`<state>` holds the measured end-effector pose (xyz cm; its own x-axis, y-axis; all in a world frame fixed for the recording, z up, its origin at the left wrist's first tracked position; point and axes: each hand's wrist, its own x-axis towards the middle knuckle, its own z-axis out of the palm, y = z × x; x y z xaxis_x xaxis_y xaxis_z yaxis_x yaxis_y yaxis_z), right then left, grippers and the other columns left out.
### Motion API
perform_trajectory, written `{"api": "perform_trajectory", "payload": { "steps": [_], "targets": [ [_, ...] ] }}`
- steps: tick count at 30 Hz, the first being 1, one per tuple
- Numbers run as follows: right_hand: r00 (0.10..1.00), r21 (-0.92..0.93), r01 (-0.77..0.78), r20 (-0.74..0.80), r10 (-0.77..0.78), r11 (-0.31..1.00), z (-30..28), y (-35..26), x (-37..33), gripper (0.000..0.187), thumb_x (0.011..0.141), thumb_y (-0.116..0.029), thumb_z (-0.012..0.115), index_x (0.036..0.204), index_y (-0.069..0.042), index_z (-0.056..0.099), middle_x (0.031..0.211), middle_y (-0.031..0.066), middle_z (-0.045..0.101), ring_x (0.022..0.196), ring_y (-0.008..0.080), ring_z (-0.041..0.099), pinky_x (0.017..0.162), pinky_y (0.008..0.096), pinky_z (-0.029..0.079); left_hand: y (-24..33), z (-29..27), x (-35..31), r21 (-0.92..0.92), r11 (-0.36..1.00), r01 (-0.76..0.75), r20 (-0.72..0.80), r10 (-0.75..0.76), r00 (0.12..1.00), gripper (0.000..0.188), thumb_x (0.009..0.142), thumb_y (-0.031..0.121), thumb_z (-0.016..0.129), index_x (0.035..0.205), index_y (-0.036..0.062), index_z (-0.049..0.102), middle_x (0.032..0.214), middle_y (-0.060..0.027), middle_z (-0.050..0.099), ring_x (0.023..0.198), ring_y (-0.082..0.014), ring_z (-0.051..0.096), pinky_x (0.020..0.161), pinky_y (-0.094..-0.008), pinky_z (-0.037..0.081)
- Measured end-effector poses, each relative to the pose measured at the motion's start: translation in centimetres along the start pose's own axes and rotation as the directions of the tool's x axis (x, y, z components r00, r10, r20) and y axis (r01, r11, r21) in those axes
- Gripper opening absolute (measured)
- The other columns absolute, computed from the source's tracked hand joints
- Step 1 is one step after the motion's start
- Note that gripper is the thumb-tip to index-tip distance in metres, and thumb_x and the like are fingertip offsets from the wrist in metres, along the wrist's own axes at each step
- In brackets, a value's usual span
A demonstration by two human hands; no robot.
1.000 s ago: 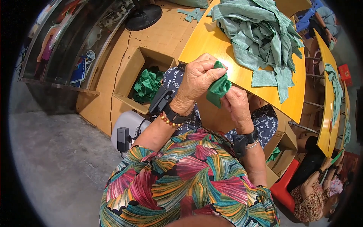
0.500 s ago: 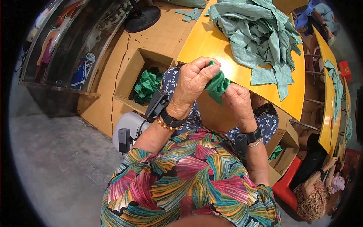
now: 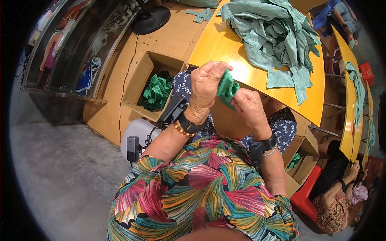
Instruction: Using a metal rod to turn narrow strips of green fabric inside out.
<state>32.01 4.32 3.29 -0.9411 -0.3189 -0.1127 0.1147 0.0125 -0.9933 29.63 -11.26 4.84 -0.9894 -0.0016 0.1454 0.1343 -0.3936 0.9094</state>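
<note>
Between my two hands, above my lap, is a small piece of bright green fabric [image 3: 227, 87]. My left hand [image 3: 207, 84] is closed on its upper left part, thumb on top. The fingers of my right hand [image 3: 250, 105] pinch its lower right edge. The cloth is bunched and folded, and its far side is hidden by my fingers. Ahead and to the right, a large heap of pale green cloth pieces [image 3: 277, 40] lies on the yellow table [image 3: 209, 48], some hanging over its near edge.
Left of my knees stands a cardboard box [image 3: 132, 90] with bright green fabric [image 3: 157, 91] inside. Another cardboard box [image 3: 307, 160] is at my right. A shelf unit [image 3: 60, 94], a round black stand base [image 3: 152, 21] and a red stool [image 3: 305, 197] surround me. Other people sit at the right.
My right hand has moved slightly left and down, closer to my left hand. The green fabric has turned and folded more between my fingers.
</note>
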Motion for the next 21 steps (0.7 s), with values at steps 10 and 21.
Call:
{"api": "perform_trajectory", "payload": {
  "steps": [10,21],
  "targets": [
    [0.993,-0.113,0.091,-0.061,-0.098,0.989,-0.4,1.0,0.0,0.033,0.088,-0.027,0.052,0.066,-0.003,0.055,0.059,-0.0034,0.048,0.056,0.0039,0.039,0.051,0.0200,0.033,0.1,-0.6,0.0,0.000,0.999,0.036,0.098,-0.036,0.995,0.032,0.086,0.030,0.055,0.085,-0.0013,0.062,0.067,-0.0018,0.060,0.059,-0.0057,0.054,0.054,-0.0181,0.042],
    [0.989,-0.111,0.110,-0.087,-0.120,0.988,0.0,1.4,0.4,0.032,0.088,-0.025,0.052,0.067,-0.001,0.055,0.058,-0.0020,0.049,0.056,0.0052,0.042,0.051,0.0213,0.035,-0.4,-0.8,0.0,0.164,0.986,-0.007,0.095,-0.009,0.995,0.025,0.086,0.024,0.055,0.086,-0.0003,0.063,0.069,-0.0027,0.061,0.060,-0.0060,0.056,0.056,-0.0182,0.044]
  ]
}}
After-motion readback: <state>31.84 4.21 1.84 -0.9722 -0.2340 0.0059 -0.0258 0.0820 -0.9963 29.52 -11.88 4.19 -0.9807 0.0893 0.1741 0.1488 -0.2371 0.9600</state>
